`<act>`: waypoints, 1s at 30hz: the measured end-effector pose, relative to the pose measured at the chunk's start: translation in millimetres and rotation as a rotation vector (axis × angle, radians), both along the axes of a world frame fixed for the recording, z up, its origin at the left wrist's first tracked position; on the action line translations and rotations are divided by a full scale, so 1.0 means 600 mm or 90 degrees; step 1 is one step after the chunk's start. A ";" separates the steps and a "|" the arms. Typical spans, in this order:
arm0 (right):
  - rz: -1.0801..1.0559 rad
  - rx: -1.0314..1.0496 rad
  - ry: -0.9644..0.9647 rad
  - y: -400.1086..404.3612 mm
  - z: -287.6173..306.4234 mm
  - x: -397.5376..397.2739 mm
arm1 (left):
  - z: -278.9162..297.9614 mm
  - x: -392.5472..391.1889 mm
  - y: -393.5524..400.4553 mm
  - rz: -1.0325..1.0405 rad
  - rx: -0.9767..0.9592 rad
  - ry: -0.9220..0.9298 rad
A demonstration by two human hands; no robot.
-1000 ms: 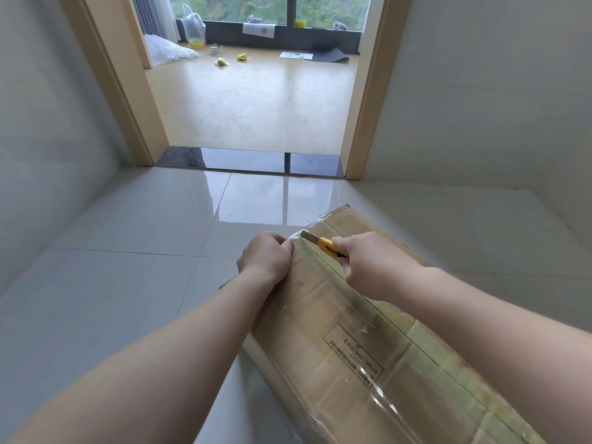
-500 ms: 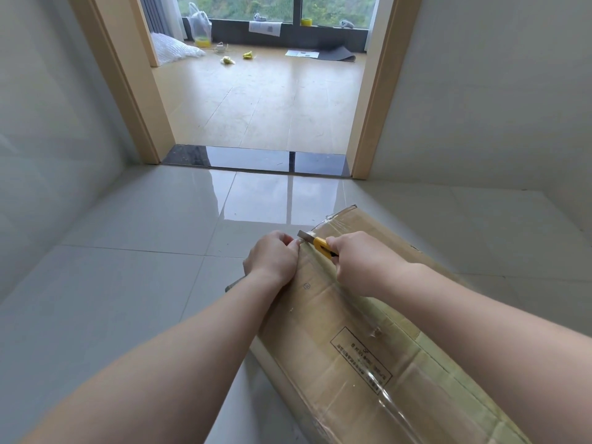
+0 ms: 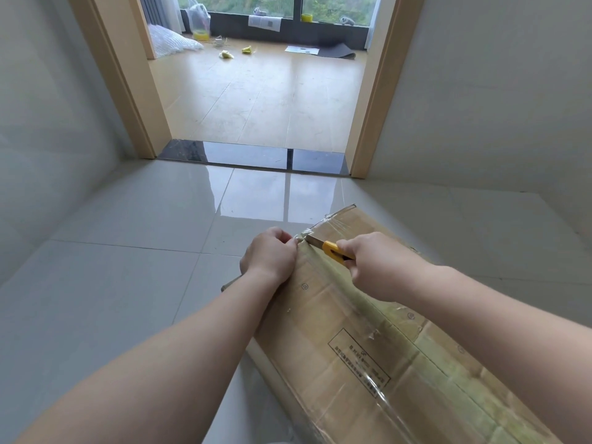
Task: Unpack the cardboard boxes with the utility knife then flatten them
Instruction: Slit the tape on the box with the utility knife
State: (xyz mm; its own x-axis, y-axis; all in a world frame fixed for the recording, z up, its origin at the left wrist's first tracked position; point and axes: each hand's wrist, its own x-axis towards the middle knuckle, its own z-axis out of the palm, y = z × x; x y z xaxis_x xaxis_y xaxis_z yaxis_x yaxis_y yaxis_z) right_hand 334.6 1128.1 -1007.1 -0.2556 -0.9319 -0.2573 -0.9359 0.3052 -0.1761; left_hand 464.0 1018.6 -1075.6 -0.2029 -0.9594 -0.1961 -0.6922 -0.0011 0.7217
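A long cardboard box [image 3: 346, 354], wrapped in clear and yellowish tape, lies on the grey tile floor and runs from the lower right toward the middle. My left hand [image 3: 270, 256] grips the box's far left corner, fingers curled at the taped edge. My right hand [image 3: 381, 267] holds a yellow utility knife [image 3: 330, 246]. Its blade tip sits on the tape seam at the far end of the box, just right of my left fingers.
Glossy tile floor [image 3: 134, 251] surrounds the box, with walls on both sides. A doorway [image 3: 256, 155] with a dark threshold opens onto a wooden-floored room holding bubble wrap [image 3: 171, 43], a plastic bag [image 3: 198, 19] and scraps by the window.
The knife blade has slid a little farther along the tape seam toward the box's far end. My left hand stays on the corner. The camera has tilted slightly.
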 end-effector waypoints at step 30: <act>-0.001 -0.082 -0.021 -0.003 -0.017 0.023 | -0.008 -0.006 -0.015 0.024 0.051 0.072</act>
State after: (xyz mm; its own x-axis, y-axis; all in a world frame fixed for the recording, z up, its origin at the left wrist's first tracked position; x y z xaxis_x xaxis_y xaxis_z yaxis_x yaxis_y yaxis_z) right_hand 348.2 1126.2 -1017.0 -0.2502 -0.9575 -0.1435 -0.9286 0.2793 -0.2443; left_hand 460.2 1009.5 -1080.2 -0.1923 -0.9487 -0.2509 -0.6051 -0.0867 0.7915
